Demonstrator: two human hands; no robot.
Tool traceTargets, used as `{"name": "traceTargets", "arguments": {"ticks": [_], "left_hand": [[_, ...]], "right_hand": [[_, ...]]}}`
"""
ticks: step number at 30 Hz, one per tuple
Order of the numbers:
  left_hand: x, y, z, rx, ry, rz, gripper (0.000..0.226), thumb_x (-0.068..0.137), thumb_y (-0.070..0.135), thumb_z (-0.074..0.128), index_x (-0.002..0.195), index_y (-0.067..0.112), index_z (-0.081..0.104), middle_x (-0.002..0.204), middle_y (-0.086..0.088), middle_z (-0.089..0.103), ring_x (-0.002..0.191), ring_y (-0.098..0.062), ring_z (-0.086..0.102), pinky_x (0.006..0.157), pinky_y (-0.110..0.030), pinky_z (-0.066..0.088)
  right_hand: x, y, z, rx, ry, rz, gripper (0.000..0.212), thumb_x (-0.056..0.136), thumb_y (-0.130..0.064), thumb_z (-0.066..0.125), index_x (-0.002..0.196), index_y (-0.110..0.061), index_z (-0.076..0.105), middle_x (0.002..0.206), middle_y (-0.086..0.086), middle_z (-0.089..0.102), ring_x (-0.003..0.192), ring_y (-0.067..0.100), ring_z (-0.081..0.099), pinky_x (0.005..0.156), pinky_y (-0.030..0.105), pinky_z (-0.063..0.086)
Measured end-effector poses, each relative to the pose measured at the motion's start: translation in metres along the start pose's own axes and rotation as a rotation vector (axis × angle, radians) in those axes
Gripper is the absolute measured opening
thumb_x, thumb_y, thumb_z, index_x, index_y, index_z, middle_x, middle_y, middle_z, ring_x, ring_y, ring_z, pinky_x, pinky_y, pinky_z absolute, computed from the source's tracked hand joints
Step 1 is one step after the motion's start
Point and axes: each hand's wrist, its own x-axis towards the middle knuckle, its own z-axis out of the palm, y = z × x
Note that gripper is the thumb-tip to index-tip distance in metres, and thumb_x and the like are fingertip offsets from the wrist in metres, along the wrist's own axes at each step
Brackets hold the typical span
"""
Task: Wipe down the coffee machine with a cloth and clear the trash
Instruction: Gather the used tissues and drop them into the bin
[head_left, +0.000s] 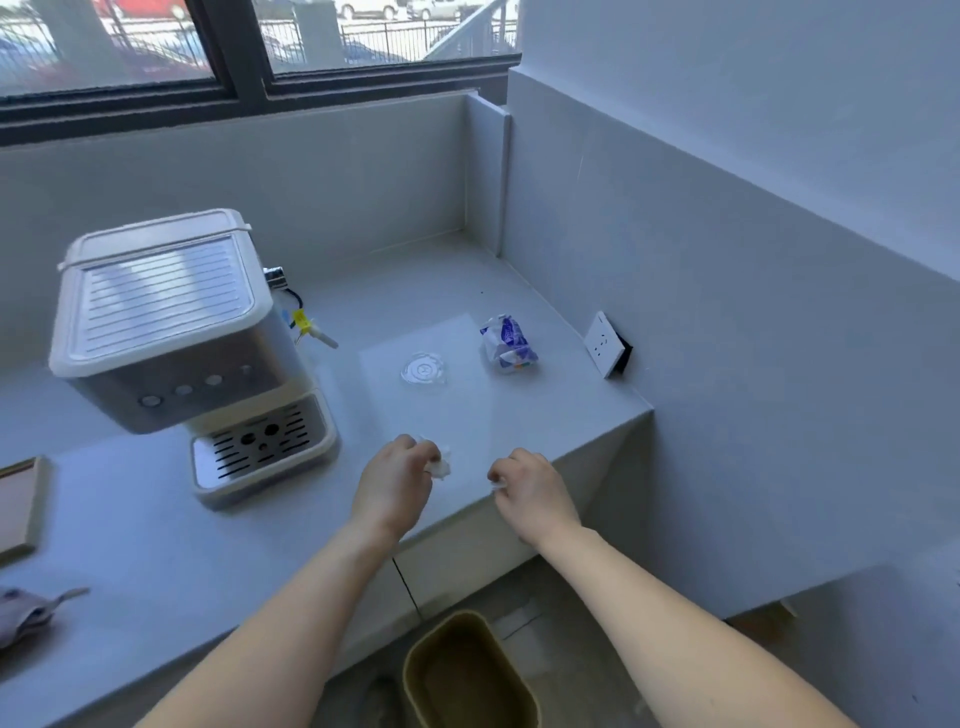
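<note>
A cream and silver coffee machine (171, 338) stands on the pale counter (156, 561) at the left. My left hand (396, 480) is closed on a crumpled white tissue (441, 464) near the counter's front edge. Close to its right, my right hand (530, 486) pinches a small white scrap (497, 486). A clear plastic lid (423, 370) and a crumpled blue-and-white wrapper (508, 345) lie farther back on the counter. A grey cloth (26, 613) rests at the far left edge.
An olive trash bin (470, 675) stands on the floor below the counter's front edge, between my arms. A white wall socket (602, 343) sits at the right wall. A wooden-framed board (21, 506) lies at the left. A window runs behind.
</note>
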Motion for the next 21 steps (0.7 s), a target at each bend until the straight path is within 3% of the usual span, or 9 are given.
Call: {"name": "traceTargets", "arguments": {"ticks": [2,7,12,16,21], "left_hand": [[-0.020,0.012,0.002,-0.013,0.004,-0.012,0.029,0.083,0.002,0.053,0.103,0.017,0.067,0.101,-0.007,0.061,0.095,-0.031,0.056,0.070,-0.033,0.042],[-0.068,0.029,0.013,-0.005,0.020,0.017,0.023,0.088,0.009,0.055,0.106,0.018,0.067,0.104,-0.004,0.061,0.094,-0.027,0.056,0.069,-0.029,0.035],[-0.109,0.032,0.033,-0.084,-0.012,0.030,0.018,0.087,0.009,0.060,0.101,0.017,0.068,0.103,-0.001,0.063,0.093,-0.024,0.058,0.074,-0.033,0.047],[-0.139,0.015,0.059,-0.109,-0.114,-0.029,0.021,0.089,0.012,0.057,0.103,0.022,0.067,0.103,0.005,0.061,0.094,-0.018,0.056,0.076,-0.028,0.046],[-0.159,-0.017,0.097,-0.115,-0.239,-0.124,0.023,0.089,0.012,0.054,0.104,0.024,0.066,0.102,0.006,0.060,0.094,-0.017,0.058,0.076,-0.026,0.046]], "right_hand": [[-0.015,0.006,-0.002,0.011,0.000,-0.027,0.023,0.092,-0.010,0.053,0.109,-0.012,0.068,0.108,0.007,0.060,0.104,0.027,0.052,0.085,0.036,0.046],[-0.048,0.014,-0.003,0.037,0.005,-0.061,0.021,0.093,-0.014,0.055,0.109,-0.014,0.068,0.109,0.004,0.062,0.102,0.023,0.053,0.085,0.034,0.049],[-0.088,0.021,0.017,0.093,0.007,-0.056,0.016,0.092,-0.018,0.061,0.106,-0.018,0.068,0.108,-0.002,0.062,0.099,0.015,0.054,0.079,0.021,0.044],[-0.118,0.032,0.056,0.090,-0.081,0.042,0.015,0.091,-0.024,0.064,0.106,-0.026,0.066,0.108,-0.009,0.060,0.097,0.007,0.052,0.081,0.016,0.044],[-0.134,0.039,0.113,0.105,-0.205,0.185,0.020,0.089,-0.029,0.067,0.108,-0.032,0.061,0.106,-0.013,0.059,0.095,0.008,0.055,0.081,0.019,0.048]]}}
